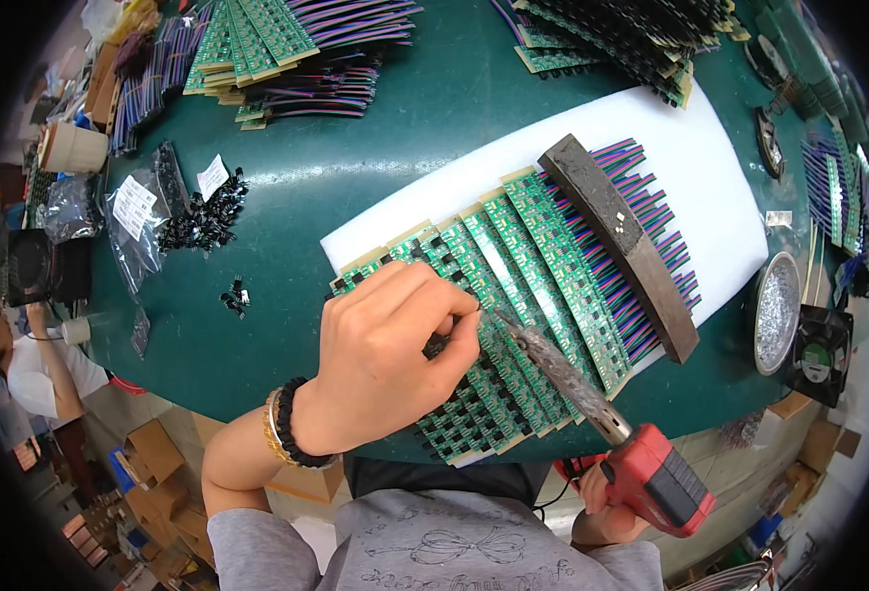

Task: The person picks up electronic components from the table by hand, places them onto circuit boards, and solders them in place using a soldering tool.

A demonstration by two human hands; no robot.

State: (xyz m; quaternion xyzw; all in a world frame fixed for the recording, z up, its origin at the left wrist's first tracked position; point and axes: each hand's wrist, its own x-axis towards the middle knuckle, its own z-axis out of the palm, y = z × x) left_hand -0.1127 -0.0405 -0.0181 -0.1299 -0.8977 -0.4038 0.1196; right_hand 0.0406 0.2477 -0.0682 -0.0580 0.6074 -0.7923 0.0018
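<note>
My left hand is over the overlapping rows of green circuit boards, thumb and forefinger pinched together. Whatever sits between those fingertips is too small to make out. Wrapped round the handle of a red soldering gun, my right hand is low at the right. The gun's dark tip points at the boards, just right of my left fingertips. Black components stand in rows on the nearer left boards. A dark heavy bar lies across the boards' coloured wires.
White foam lies under the boards on a green table. Loose black components and plastic bags are at left. A metal bowl and black fan stand right. Stacked boards line the back; another person sits far left.
</note>
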